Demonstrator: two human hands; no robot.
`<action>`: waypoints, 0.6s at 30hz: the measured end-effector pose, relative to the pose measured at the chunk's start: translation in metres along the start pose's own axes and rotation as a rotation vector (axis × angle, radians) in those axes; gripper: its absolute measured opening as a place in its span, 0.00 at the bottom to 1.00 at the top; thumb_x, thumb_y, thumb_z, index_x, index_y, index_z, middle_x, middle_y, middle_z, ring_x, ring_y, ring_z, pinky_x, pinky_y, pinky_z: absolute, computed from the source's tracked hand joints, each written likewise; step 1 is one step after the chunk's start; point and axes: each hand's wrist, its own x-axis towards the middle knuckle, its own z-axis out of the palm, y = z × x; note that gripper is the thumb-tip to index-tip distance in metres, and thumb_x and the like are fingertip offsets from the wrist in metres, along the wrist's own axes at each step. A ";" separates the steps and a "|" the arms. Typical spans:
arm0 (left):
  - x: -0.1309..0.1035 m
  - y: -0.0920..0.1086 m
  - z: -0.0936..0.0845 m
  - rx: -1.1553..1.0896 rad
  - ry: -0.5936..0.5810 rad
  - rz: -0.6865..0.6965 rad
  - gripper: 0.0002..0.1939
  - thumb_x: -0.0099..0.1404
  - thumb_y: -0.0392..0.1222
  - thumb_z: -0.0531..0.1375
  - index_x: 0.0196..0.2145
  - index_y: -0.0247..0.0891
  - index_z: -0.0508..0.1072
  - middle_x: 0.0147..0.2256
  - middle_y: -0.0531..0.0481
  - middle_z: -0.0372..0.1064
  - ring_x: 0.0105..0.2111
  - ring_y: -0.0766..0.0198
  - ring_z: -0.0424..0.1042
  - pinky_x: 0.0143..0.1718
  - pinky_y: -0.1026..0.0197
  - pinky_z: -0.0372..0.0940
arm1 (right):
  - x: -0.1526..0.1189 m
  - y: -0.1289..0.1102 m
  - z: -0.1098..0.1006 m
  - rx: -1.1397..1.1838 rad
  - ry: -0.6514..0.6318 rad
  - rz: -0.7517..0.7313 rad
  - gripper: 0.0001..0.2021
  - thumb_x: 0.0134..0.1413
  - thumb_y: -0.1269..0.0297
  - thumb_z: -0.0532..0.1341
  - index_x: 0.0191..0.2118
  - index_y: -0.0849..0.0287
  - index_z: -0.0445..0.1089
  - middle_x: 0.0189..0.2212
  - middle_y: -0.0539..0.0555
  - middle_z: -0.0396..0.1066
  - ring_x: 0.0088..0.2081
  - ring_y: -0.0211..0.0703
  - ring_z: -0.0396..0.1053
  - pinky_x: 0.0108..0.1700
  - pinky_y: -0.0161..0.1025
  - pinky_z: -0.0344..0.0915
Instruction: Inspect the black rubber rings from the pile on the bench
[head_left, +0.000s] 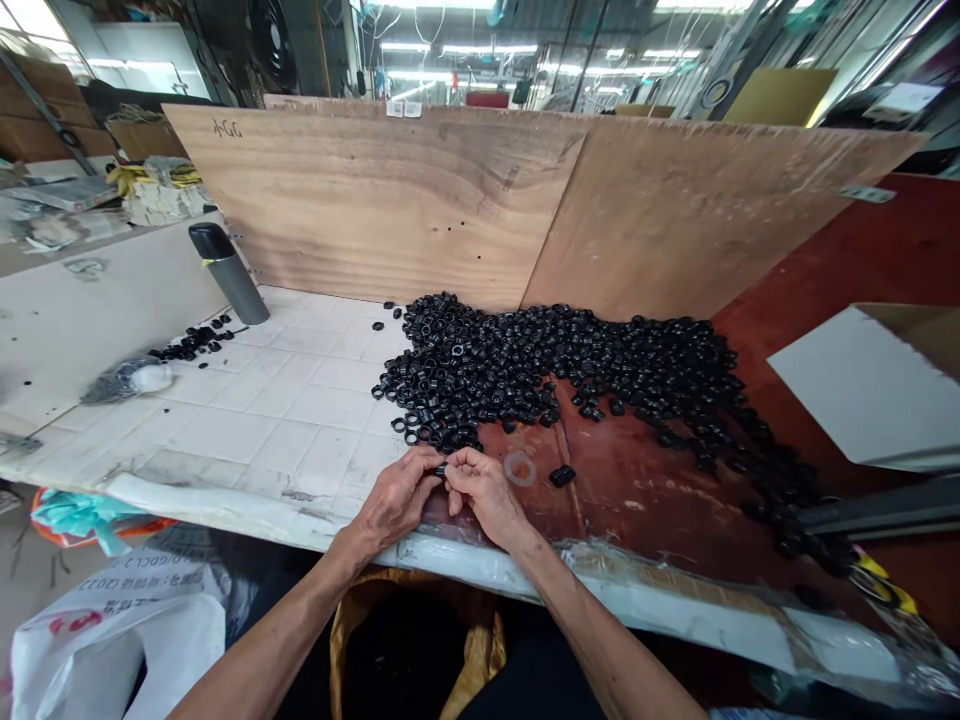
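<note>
My left hand and my right hand meet at the front of the table. Between their fingertips sits a small black ring, partly covered by the fingers. Both hands are closed in a pinch around it. Just beyond them spreads a big heap of black rings, reaching along the board to the right. To the right of my right hand lie a pale translucent ring and a small clump of black rings on the red-brown surface.
A wooden board stands behind the heap. At left are a grey bottle, a clear plastic bag and scattered black pieces. A white box is at right. Below the edge hangs an open yellow sack.
</note>
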 end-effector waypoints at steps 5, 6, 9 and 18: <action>-0.007 -0.007 0.008 0.152 -0.001 0.084 0.16 0.73 0.32 0.53 0.55 0.42 0.69 0.53 0.41 0.72 0.54 0.57 0.73 0.55 0.52 0.72 | 0.002 -0.004 -0.001 0.187 -0.046 0.098 0.15 0.47 0.56 0.71 0.28 0.58 0.67 0.20 0.44 0.65 0.15 0.33 0.61 0.22 0.34 0.66; -0.007 -0.008 0.009 0.171 0.001 0.107 0.16 0.73 0.32 0.53 0.55 0.42 0.69 0.53 0.40 0.71 0.54 0.57 0.73 0.55 0.52 0.71 | 0.001 -0.005 -0.001 0.196 -0.056 0.101 0.15 0.47 0.56 0.71 0.27 0.58 0.67 0.19 0.44 0.65 0.15 0.33 0.60 0.22 0.34 0.65; -0.008 -0.002 0.007 0.189 -0.003 0.134 0.16 0.73 0.31 0.52 0.55 0.41 0.69 0.52 0.40 0.72 0.54 0.57 0.73 0.54 0.53 0.71 | -0.002 -0.008 -0.001 0.146 -0.105 0.104 0.15 0.49 0.53 0.69 0.27 0.58 0.67 0.18 0.44 0.63 0.15 0.33 0.58 0.21 0.34 0.64; -0.030 0.068 -0.033 0.163 -0.449 -0.184 0.04 0.61 0.40 0.66 0.34 0.40 0.74 0.31 0.53 0.71 0.33 0.61 0.72 0.35 0.62 0.65 | 0.005 0.005 -0.025 -0.858 0.612 -0.452 0.09 0.48 0.69 0.60 0.38 0.59 0.70 0.36 0.57 0.71 0.34 0.47 0.70 0.38 0.42 0.68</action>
